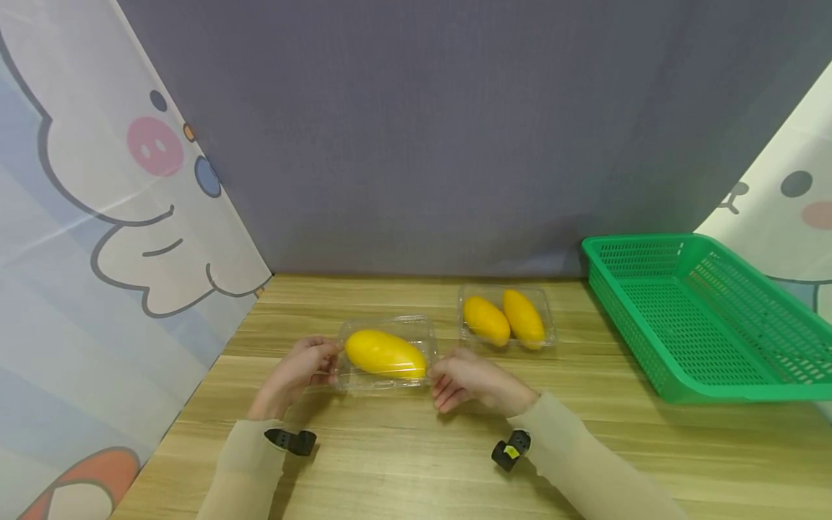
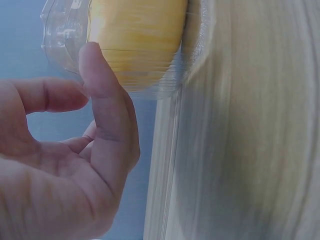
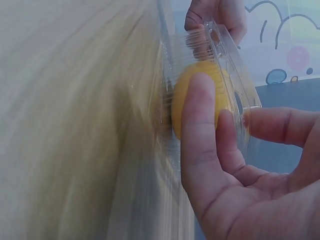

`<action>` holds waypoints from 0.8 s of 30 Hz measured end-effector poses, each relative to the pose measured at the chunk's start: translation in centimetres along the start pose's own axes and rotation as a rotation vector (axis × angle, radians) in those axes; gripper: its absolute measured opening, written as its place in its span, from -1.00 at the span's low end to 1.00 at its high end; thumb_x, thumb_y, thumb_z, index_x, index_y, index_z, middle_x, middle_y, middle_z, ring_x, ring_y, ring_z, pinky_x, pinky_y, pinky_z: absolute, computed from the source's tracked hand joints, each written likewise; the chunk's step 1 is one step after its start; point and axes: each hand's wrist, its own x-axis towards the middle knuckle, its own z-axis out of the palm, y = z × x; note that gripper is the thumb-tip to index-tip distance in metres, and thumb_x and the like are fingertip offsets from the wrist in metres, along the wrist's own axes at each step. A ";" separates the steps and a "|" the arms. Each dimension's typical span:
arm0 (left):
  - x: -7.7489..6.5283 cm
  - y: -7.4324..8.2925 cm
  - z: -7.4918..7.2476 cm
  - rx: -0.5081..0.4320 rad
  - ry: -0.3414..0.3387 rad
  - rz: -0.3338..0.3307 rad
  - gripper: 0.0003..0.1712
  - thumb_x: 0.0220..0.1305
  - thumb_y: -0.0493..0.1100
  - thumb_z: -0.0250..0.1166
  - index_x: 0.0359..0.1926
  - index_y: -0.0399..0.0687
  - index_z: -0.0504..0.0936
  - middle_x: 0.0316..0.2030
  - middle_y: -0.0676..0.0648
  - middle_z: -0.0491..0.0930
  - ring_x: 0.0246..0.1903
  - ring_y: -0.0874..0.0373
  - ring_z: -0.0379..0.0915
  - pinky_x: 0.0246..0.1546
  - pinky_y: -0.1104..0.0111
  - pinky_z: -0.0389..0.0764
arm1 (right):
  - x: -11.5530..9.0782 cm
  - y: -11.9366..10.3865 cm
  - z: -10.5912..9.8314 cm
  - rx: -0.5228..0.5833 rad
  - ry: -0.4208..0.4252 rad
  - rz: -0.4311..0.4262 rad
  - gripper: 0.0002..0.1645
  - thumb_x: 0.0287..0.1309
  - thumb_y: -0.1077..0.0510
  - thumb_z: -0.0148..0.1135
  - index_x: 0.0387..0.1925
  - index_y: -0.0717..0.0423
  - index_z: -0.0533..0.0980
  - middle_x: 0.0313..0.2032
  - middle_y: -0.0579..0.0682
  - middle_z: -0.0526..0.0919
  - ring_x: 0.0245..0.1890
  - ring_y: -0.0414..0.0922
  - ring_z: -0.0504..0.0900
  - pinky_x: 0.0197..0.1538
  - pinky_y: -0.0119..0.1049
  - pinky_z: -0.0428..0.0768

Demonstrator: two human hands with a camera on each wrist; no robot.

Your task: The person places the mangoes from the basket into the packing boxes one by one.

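A clear plastic box (image 1: 414, 330) with a yellow mango (image 1: 385, 354) inside lies on the table in front of me. At its left end my left hand (image 1: 302, 370) pinches the edge between thumb and fingers; the left wrist view shows that hand (image 2: 95, 125) against the ribbed plastic wall. My right hand (image 1: 477, 380) holds the right end, and in the right wrist view its thumb and fingers (image 3: 200, 125) sit on either side of the box's rim. Whether the lid is fully fastened cannot be made out.
Behind and right of the hands, a second clear box (image 1: 551, 334) holds two mangoes (image 1: 523, 318). A green perforated basket (image 1: 640, 336) stands at the right of the wooden table (image 1: 390, 455). A grey panel (image 1: 422, 144) rises along the back edge.
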 end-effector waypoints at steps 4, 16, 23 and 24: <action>0.0 0.0 0.0 0.003 -0.002 0.002 -0.59 0.53 -0.17 0.07 0.15 -0.49 0.36 -0.38 -0.10 0.46 -0.47 0.15 0.44 -0.43 0.39 0.65 | 0.2 0.2 0.1 0.020 -0.001 0.001 -0.76 0.26 0.26 0.11 -0.32 0.45 0.52 -0.49 0.09 0.58 -0.57 -0.09 0.63 -0.37 -0.23 0.73; 0.2 0.0 0.3 0.006 0.012 0.008 -0.62 0.55 -0.15 0.05 0.09 -0.46 0.40 -0.43 -0.06 0.45 -0.51 0.14 0.45 -0.43 0.37 0.63 | 0.5 0.4 0.4 0.072 0.041 -0.009 -0.81 0.27 0.30 0.04 -0.28 0.44 0.47 -0.52 0.04 0.56 -0.61 -0.17 0.59 -0.45 -0.35 0.68; 0.1 0.1 0.6 0.007 0.028 0.021 -0.63 0.56 -0.12 0.06 0.02 -0.44 0.41 -0.42 -0.07 0.44 -0.47 0.11 0.48 -0.37 0.35 0.65 | 0.7 0.4 0.7 0.147 0.094 -0.028 -0.80 0.29 0.33 -0.02 -0.33 0.44 0.48 -0.51 0.02 0.56 -0.58 -0.17 0.60 -0.41 -0.36 0.69; 0.1 0.2 0.6 0.011 0.026 0.023 -0.62 0.56 -0.12 0.05 0.04 -0.45 0.41 -0.42 -0.07 0.44 -0.47 0.11 0.49 -0.36 0.34 0.65 | 0.8 0.4 0.7 0.154 0.104 -0.033 -0.79 0.30 0.33 -0.03 -0.32 0.44 0.48 -0.51 0.02 0.56 -0.58 -0.17 0.60 -0.41 -0.36 0.69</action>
